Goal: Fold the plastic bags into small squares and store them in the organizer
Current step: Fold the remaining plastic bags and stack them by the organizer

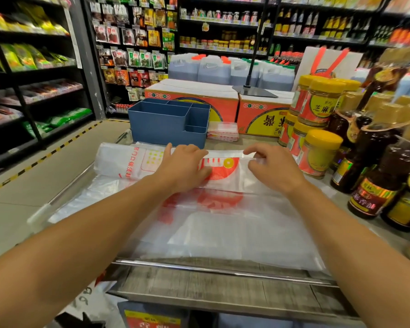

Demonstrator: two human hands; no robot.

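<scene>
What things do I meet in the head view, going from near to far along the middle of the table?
Metal rail → plastic bag → left hand and right hand side by side on it → blue organizer → orange cartons → large jugs.

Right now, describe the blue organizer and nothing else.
The blue organizer is a rectangular bin of matte plastic, as it looks, standing upright on the counter behind the plastic bag. Inner walls split it into one large compartment on the left and several smaller ones along the back and right side. What shows of the compartments holds nothing; their floors are hidden. A stack of folded bags lies close by its right side. Neither hand touches it.
</scene>
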